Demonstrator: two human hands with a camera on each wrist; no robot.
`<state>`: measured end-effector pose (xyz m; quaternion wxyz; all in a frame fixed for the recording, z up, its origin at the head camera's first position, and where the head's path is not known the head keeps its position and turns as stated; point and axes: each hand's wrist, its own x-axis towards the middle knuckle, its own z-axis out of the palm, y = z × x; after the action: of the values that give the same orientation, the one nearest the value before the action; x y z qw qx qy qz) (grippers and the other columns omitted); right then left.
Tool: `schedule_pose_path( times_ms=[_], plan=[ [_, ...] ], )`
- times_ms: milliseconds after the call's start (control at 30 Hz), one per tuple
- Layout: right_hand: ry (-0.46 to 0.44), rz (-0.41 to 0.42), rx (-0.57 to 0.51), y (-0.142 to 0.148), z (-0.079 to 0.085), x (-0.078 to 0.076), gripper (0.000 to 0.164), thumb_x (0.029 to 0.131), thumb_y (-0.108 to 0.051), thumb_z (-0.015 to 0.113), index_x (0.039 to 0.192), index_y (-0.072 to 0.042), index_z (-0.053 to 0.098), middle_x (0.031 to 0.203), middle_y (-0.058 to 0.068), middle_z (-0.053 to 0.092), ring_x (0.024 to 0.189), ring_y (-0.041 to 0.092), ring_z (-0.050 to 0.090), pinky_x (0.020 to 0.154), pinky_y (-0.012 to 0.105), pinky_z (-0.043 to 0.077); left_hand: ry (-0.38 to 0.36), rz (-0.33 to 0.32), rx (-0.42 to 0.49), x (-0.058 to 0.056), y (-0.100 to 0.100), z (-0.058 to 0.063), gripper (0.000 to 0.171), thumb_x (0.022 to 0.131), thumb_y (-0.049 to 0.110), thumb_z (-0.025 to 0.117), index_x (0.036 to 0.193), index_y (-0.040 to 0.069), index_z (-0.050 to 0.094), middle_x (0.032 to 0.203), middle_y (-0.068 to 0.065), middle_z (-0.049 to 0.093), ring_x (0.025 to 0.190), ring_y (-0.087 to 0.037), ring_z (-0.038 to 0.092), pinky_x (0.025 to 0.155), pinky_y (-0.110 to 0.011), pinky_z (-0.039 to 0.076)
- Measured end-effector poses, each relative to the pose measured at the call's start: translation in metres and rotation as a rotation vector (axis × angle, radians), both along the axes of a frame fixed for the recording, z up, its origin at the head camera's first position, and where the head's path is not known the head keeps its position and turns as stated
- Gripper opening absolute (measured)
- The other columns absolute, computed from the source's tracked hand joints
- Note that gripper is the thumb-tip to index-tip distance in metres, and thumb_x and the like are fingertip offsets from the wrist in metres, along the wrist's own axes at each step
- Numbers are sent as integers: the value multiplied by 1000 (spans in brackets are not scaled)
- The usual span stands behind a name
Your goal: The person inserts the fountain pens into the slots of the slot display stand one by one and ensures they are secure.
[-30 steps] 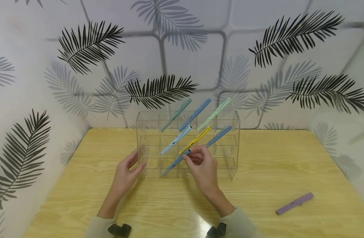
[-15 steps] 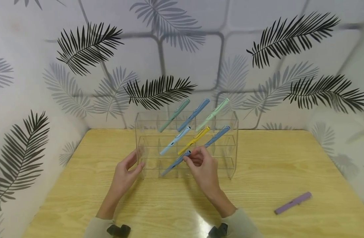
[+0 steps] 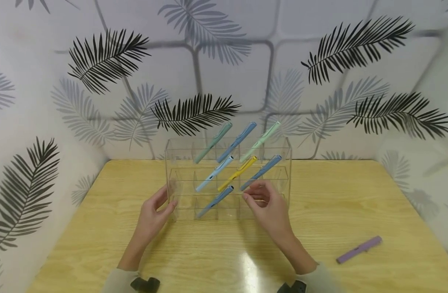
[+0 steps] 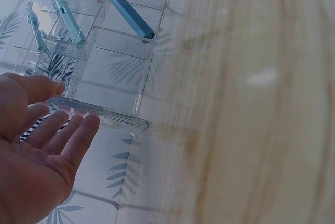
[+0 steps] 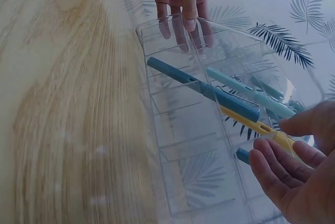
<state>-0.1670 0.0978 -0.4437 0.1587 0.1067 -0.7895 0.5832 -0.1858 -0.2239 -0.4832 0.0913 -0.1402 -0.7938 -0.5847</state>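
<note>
A clear acrylic pen rack [image 3: 183,180] with stepped tiers stands on the table. My left hand [image 3: 153,213] grips its left side panel, thumb in front and fingers behind in the left wrist view. On the lowest tier a blue pen [image 3: 214,202] leans diagonally. My right hand [image 3: 269,207] is just right of it, fingers loosely bent and holding nothing, below another blue pen [image 3: 261,172] on the middle tier. That tier also bears a light blue pen [image 3: 214,173] and a yellow pen [image 3: 237,173]. Green [image 3: 213,143], blue [image 3: 236,142] and mint [image 3: 260,141] pens fill the top tier.
A purple pen [image 3: 359,249] lies by itself on the wooden table [image 3: 319,195], to the right of the rack. Behind the table rises a wall [image 3: 231,81] with a leaf pattern, close to the rack's back.
My right hand has let go of the blue pen on the lowest tier and moved right. The pen stays leaning there. My left hand keeps its grip on the rack.
</note>
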Motion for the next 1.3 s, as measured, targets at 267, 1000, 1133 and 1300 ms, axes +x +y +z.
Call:
schedule_pose_path(
  times_ms=[267, 1000, 1133, 1300],
  plan=[
    [13, -19, 59, 35, 4, 13, 22, 95, -9, 76, 115, -9, 67, 102, 3, 74, 93, 17, 72, 75, 26, 63, -11, -5, 4, -1, -3, -3, 54, 100, -2, 63, 150, -9, 42, 151, -30, 45, 137, -49, 45, 99, -38, 51],
    [-66, -217, 334, 138, -6, 65, 35, 93, -9, 77, 125, -5, 63, 104, 4, 67, 93, -4, 59, 71, 13, 56, 60, -1, -18, -2, -2, -5, 54, 99, -4, 63, 150, -8, 44, 149, -28, 48, 135, -46, 48, 98, -37, 52],
    [-96, -228, 366, 157, -12, 74, 37, 95, -11, 76, 128, -3, 61, 104, 4, 66, 93, -7, 57, 70, 12, 55, 37, -1, -19, -2, -3, -4, 55, 100, -3, 63, 150, -8, 43, 150, -29, 47, 136, -47, 46, 99, -40, 52],
    [-121, -260, 403, 181, -20, 85, 38, 95, -17, 76, 128, -4, 61, 105, 1, 66, 93, -14, 54, 69, 8, 54, -15, -5, -10, -1, -3, -3, 57, 101, 0, 63, 152, -7, 40, 152, -27, 44, 139, -47, 44, 101, -41, 50]
  ],
)
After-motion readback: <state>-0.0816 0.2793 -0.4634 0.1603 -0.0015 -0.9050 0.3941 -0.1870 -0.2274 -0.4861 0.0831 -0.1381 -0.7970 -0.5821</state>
